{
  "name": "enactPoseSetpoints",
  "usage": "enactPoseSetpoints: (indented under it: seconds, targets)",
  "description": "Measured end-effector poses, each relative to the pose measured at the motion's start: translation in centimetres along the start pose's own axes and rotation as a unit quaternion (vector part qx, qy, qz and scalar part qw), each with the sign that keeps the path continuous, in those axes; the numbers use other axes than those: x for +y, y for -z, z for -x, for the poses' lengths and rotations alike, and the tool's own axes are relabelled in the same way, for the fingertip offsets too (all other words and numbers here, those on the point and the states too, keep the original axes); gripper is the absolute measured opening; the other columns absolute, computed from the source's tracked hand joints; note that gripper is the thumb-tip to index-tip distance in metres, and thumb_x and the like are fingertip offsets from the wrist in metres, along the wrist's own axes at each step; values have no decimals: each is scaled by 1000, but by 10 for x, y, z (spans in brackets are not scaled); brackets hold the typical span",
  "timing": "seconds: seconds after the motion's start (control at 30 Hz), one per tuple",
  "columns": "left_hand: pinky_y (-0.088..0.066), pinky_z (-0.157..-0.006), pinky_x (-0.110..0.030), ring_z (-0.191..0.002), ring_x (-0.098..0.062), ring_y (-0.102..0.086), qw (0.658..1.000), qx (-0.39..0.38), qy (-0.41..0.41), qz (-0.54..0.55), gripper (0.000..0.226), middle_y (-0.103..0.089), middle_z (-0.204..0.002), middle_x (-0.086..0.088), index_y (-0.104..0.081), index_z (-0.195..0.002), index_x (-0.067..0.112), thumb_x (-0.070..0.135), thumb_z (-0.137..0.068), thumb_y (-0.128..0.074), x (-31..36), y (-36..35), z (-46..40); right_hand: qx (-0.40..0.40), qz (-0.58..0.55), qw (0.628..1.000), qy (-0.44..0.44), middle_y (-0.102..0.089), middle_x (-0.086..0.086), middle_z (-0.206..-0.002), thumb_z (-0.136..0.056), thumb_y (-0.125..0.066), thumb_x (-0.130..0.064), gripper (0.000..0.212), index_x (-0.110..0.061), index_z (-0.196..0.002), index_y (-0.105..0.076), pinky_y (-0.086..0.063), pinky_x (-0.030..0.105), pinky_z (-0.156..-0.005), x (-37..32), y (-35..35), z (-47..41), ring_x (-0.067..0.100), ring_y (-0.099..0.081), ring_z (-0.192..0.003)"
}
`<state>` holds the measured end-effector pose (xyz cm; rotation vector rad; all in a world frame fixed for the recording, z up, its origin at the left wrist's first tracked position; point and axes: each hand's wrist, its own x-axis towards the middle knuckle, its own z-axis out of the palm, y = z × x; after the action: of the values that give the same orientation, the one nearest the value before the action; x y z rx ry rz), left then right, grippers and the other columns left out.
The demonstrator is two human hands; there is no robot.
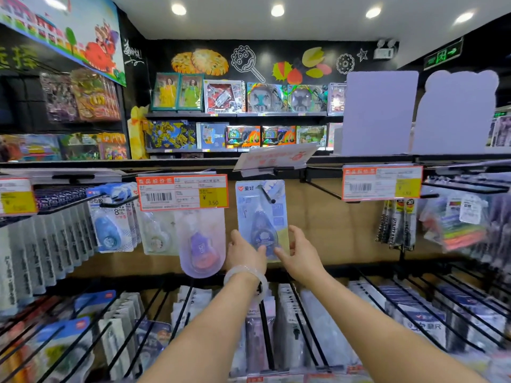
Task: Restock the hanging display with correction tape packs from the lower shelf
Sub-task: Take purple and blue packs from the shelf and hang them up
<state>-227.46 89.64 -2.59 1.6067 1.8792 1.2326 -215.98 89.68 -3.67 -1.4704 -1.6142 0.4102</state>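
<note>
Hands on the hung correction tape pack (pixel 261 219): left hand (pixel 244 251) and right hand (pixel 300 254) pinching its lower edges.

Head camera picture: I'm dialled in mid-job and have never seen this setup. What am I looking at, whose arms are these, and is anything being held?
There is no machine here. A person wears a single wide-angle camera on the head, looking forward and down, so the two bare arms are their own. They face a shop display. Both hands meet on one blue correction tape pack that sits on a black hook. The left hand, with a pale bangle on the wrist, is on its lower left edge; the right hand is on its lower right. How firm either grip is cannot be told. An orange price tag hangs to the left, and more packs fill the wire racks below.
</note>
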Motion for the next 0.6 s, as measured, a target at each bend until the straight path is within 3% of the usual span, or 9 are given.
enactPoseSetpoints:
  seconds: [0.07,0.13,0.23,0.37,0.6]
  targets:
    - [-41,-95,-39,-122,-34,-47,999,-20,11,-33,58,-46,-132,-17,-30,-131,4,24,-87,-62,0,1,6,-20,30,999,-16,-47,13,-137,-89,-61,-25,71,-11,-147,-22,-39,33,-101,0,3,5,25,-48,-122]
    - [-40,-99,-40,-124,-35,-44,995,-51,5,-82,65,-41,-135,-18,-26,-136,4,23,-86,-62,-1,0,17,-48,67,996,-28,-39,16,-142,-89,-62,-26,74,-10,-148,-19,-35,34,-107,3,7,15,28,-41,-131]
    - [-38,-102,-40,-128,-35,-38,973,-107,-37,-203,63,-36,-137,-16,-25,-139,10,23,-88,-59,-3,2,37,-94,170,981,-3,-39,16,-139,-91,-59,-26,65,-11,-145,-25,-35,36,-106,6,18,35,31,-40,-129]
    - [-39,-97,-42,-124,-34,-38,910,-154,-109,-368,42,-39,-131,-13,-40,-127,12,18,-88,-54,0,15,69,-141,303,941,49,-40,14,-135,-91,-56,-26,61,-16,-144,-27,-37,42,-104,3,35,63,34,-37,-127]
    - [-40,-93,-43,-122,-36,-40,875,-141,-153,-437,42,-43,-126,-15,-45,-125,10,18,-85,-57,4,34,138,-157,348,917,117,-43,17,-131,-91,-57,-28,59,-15,-143,-31,-40,44,-100,1,62,122,36,-40,-123]
